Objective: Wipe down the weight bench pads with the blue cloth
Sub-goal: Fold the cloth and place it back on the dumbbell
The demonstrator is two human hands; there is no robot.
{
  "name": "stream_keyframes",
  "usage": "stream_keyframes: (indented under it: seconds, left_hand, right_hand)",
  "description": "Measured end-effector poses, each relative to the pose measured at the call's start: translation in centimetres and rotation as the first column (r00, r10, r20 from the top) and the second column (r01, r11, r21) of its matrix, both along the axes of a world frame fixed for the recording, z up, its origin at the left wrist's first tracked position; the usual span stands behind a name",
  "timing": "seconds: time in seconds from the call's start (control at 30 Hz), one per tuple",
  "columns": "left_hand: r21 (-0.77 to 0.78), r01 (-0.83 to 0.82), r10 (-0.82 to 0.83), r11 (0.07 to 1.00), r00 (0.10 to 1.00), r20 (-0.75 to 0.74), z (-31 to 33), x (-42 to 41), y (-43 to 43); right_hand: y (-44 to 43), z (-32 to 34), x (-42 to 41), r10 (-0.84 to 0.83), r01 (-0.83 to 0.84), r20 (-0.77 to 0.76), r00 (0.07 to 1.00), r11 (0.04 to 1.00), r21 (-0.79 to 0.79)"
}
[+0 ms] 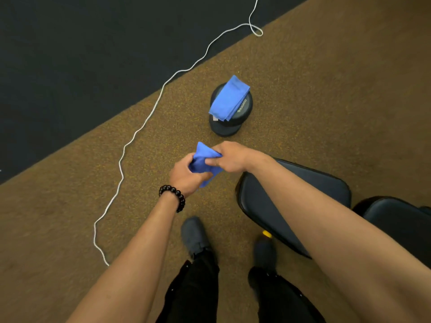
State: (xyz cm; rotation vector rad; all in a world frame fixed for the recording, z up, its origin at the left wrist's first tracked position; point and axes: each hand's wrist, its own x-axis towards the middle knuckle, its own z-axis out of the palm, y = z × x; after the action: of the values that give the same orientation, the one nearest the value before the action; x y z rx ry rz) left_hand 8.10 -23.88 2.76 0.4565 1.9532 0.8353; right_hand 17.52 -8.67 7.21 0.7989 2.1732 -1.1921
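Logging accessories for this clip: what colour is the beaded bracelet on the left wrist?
Black: the glossy round-beaded bracelet shows best in the head view.

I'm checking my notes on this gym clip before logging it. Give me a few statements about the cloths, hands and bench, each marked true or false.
1. Both hands grip one blue cloth. True: the left hand and right hand hold it together above the floor.
2. A second blue cloth lies folded on a black dumbbell. True.
3. The held cloth is pressed against the bench pad. False: it is apart from the pad, to its left in the picture.
4. The beaded bracelet is on the right wrist. False: it is on the left wrist.
5. A white cord runs across the floor. True.
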Motion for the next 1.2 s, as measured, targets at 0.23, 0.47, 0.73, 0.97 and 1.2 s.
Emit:
stream_keyframes:
  seconds: [0.23, 0.47, 0.73, 0.97, 1.2]
  left_hand:
    - [0.007, 0.319, -0.319, 0.948, 0.947, 0.030, 1.2, -5.7, 4.4]
    - [0.010, 0.482, -0.473, 0.876, 0.864, -0.174, 2.4, -8.6, 15.3]
    - [-0.208, 0.786, -0.796, 0.582, 0.497, -0.346, 2.9, -12.5, 30.8]
    - [-0.246, 0.761, -0.761, 0.600, 0.450, -0.467, 2.0, -15.3, 37.9]
    - [-0.292, 0.841, -0.845, 0.456, 0.307, -0.437, -7.7, -15.1, 31.8]
  right_hand:
    - [4.2, 1.9, -0.5, -0.176, 0.182, -0.078, 0.981, 0.981, 0.068]
    - [10.4, 0.4, -2.1, -0.287, 0.293, -0.059, 0.956, 0.942, 0.164]
    - [20.7, -1.2, -4.9, -0.479, 0.490, -0.106, 0.872, 0.849, 0.199]
    - [25.3, -2.4, -7.8, -0.676, 0.698, -0.176, 0.716, 0.689, 0.194]
    - [19.2, -9.4, -9.2, -0.579, 0.540, 0.079, 0.812, 0.795, 0.275]
